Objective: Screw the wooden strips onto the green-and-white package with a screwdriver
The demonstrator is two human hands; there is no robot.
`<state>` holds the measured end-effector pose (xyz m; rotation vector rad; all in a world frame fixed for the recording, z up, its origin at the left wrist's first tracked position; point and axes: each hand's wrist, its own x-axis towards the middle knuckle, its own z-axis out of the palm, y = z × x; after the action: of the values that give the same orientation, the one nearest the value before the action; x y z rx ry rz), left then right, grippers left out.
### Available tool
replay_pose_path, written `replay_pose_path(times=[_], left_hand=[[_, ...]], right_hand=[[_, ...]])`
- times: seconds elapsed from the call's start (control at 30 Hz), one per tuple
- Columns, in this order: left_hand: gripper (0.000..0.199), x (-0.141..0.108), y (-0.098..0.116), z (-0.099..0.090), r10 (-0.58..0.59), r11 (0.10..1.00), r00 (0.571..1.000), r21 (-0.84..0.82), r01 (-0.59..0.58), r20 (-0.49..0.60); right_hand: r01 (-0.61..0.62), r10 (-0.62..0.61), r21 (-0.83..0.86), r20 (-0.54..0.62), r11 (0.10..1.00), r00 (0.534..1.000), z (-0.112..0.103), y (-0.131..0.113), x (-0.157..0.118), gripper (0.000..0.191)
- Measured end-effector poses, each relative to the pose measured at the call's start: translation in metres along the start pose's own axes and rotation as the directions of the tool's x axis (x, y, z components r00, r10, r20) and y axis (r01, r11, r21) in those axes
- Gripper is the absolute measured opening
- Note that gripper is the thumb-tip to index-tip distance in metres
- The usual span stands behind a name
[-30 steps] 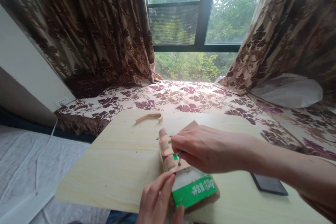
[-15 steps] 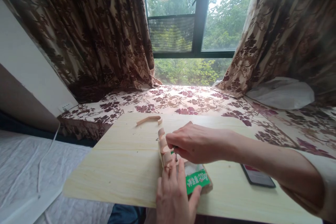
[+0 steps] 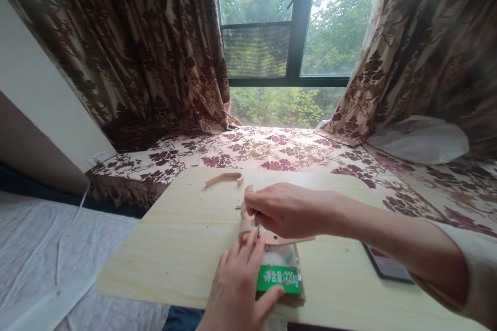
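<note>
R hand (image 3: pixel 293 211) is closed in a loose fist, thumb + forefinger pinching a slim metal tool (image 3: pixel 258 231), which points down at the pale strips (image 3: pixel 247 227). Most of the tool is hidden behind the knuckles, so can't be sure what type it is. L hand (image 3: pixel 237 287) lies palm down, fingers stretched fwd, fingertips on the strips right beside the tool's lower end; its thumb is spread away from the fingers, out over the green label.

Strips sit on top of a block (image 3: pixel 280 279) w/ a white + green printed label (reads 220g), near the table's front edge, under & between both hands. Strips curl at their left ends; the nearest has a flat part w/ a dark spot, running right past the block's edge.

Loose curved strip (image 3: pixel 224 178) lies alone near the far edge of the pale wood-grain table (image 3: pixel 166 248), well apart from the hands. Few dark crumbs nearby. Phone (image 3: pixel 388 265) lies on the table, partly under the R forearm.

Bkgd: floral-covered ledge (image 3: pixel 272 149), window (image 3: pixel 294 36) w/ trees outside, patterned curtains (image 3: pixel 166 51) both sides, white plastic bag (image 3: pixel 421 139) on the ledge at right.
</note>
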<state>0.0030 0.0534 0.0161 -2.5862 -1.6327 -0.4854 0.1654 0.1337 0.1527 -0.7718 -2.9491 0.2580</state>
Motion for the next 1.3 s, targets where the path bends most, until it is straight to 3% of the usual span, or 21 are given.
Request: replay_pose_path(times=[0.27,0.47,0.77,1.0,1.2,1.3], left_hand=[[0.048,0.003,0.027,0.020,-0.156,0.981,0.974,0.088,0.172,-0.162],[0.044,0.003,0.033,0.024,-0.218,0.966,0.948,0.085,0.243,-0.230],[0.043,0.002,0.030,0.024,-0.156,0.970,0.953,0.142,0.197,-0.259],[0.042,0.003,0.030,0.023,-0.166,0.975,0.954,0.105,0.197,-0.248],[0.041,0.003,0.031,0.023,-0.173,0.977,0.951,0.080,0.199,-0.256],[0.040,0.003,0.030,0.026,-0.193,0.975,0.942,0.056,0.216,-0.276]], right_hand=[[0.031,-0.032,0.021,0.026,0.999,0.999,-0.001,0.002,0.001,0.016],[-0.059,0.059,-0.010,0.023,0.998,0.998,-0.004,0.001,0.006,0.020],[0.018,-0.013,-0.058,0.081,0.998,0.997,-0.015,0.002,0.008,0.018],[-0.046,0.056,-0.127,0.077,0.991,0.995,-0.016,-0.003,0.008,0.021],[0.019,-0.010,-0.083,0.110,0.996,0.994,-0.016,-0.002,0.009,0.017],[-0.013,0.020,-0.100,0.072,0.995,0.997,-0.012,0.000,0.010,0.018]])
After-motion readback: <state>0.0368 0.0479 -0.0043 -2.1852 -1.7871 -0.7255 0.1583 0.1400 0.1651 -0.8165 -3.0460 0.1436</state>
